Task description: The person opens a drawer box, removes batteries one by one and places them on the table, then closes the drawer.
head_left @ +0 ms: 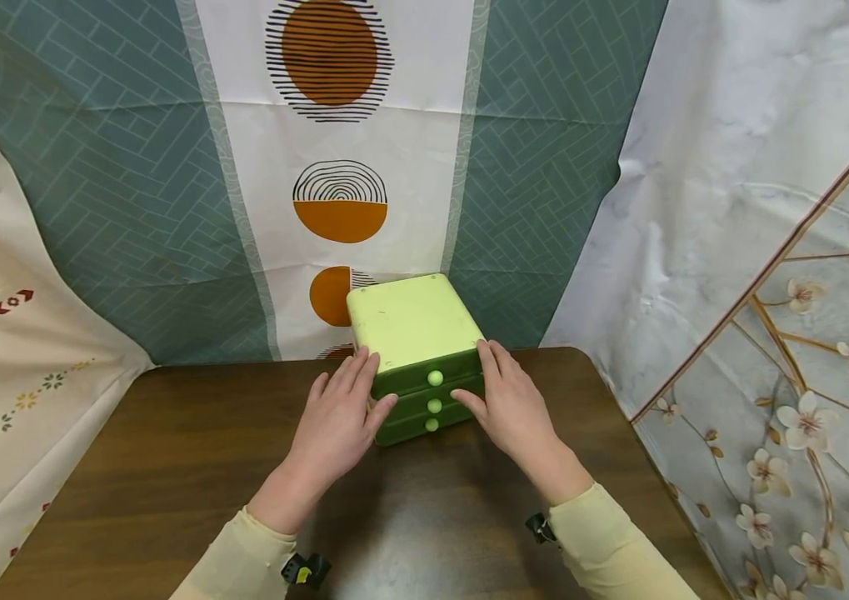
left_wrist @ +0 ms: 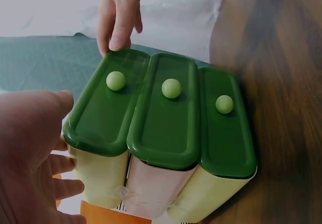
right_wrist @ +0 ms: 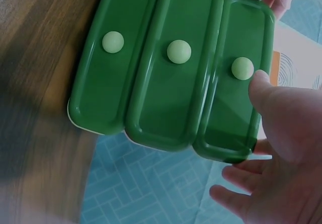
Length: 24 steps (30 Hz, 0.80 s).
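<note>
Three dark green drawer fronts, stacked one above another, formed the face of a drawer box (head_left: 412, 321) standing upright on the worktop (head_left: 192, 450), near its far edge. The face pointed toward the person, angled slightly to the person's right; each front's long axis ran side to side.

Both hands were extended with nothing gripped. The left hand (head_left: 334, 425) lay along the box's left front corner, fingers fairly straight, hiding part of that side. The right hand (head_left: 517, 408) had its fingertips at the upper right front corner, its thumb crossing before the fronts. Whether every fingertip made contact could not be told.

Behind hung a teal and white cloth (head_left: 147, 208); a floral cloth (head_left: 806, 292) hung at right, a cream cloth (head_left: 4, 375) at left.

The top was pale green, smooth and round-cornered. The fronts were glossy with raised rims, each bearing a round, pale knob (head_left: 435, 377). The worktop showed dark wood grain.
</note>
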{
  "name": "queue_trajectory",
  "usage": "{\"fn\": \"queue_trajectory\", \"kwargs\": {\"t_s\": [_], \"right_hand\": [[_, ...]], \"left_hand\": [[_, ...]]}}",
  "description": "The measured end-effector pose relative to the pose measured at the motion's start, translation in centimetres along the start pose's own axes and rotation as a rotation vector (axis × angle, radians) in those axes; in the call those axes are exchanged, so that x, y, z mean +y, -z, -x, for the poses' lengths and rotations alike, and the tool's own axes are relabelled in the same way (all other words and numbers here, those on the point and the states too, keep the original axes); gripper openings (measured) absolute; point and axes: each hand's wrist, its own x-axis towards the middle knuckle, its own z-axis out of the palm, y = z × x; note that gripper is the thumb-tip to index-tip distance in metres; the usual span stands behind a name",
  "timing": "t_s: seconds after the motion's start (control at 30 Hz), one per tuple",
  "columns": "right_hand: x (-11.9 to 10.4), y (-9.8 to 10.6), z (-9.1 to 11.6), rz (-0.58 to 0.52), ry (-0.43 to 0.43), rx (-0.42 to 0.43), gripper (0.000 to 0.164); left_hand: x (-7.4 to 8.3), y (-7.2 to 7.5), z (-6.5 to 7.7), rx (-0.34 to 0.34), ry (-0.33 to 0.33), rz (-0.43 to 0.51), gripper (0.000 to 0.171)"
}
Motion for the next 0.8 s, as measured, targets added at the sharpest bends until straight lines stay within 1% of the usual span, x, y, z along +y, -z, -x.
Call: {"fn": "queue_trajectory", "kwargs": {"t_s": [0.4, 0.8], "right_hand": [[-1.0, -0.1, 0.5, -0.002, -0.006, 0.003, 0.094], [-1.5, -0.2, 1.0, -0.003, 0.015, 0.026, 0.093]], "left_hand": [[-0.6, 0.0, -0.1, 0.017, 0.010, -0.002, 0.074], [-1.1, 0.0, -0.2, 0.024, 0.016, 0.001, 0.072]]}}
